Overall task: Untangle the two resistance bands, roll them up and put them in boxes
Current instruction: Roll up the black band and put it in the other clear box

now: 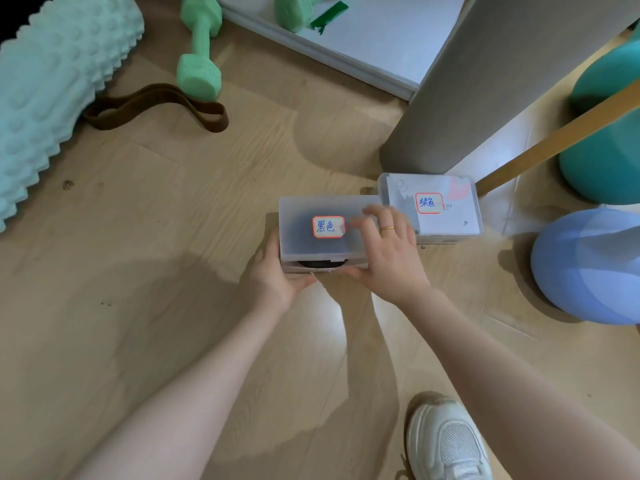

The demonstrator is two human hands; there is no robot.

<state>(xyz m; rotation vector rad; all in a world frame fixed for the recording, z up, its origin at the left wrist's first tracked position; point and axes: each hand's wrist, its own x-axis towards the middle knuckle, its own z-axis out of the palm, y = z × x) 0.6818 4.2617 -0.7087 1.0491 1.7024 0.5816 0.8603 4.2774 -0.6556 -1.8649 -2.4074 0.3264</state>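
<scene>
A translucent plastic box (304,216) with a red-edged label sits on the wooden floor in the middle of the view. A dark rolled band (320,263) shows through its front wall under the lid. My left hand (273,275) grips the box's near left corner. My right hand (388,251) grips its right end, fingers spread over the lid and thumb at the front edge. A second labelled box (446,216) stands closed just to the right, touching the first. A brown resistance band (156,102) lies in a loose loop on the floor at the upper left.
A mint foam roller (52,81) and a green dumbbell (199,50) lie at the upper left. A grey cylinder (485,81), a wooden bar (561,133), a teal ball (606,150) and a blue ball (588,265) crowd the right. My white shoe (446,441) is at the bottom.
</scene>
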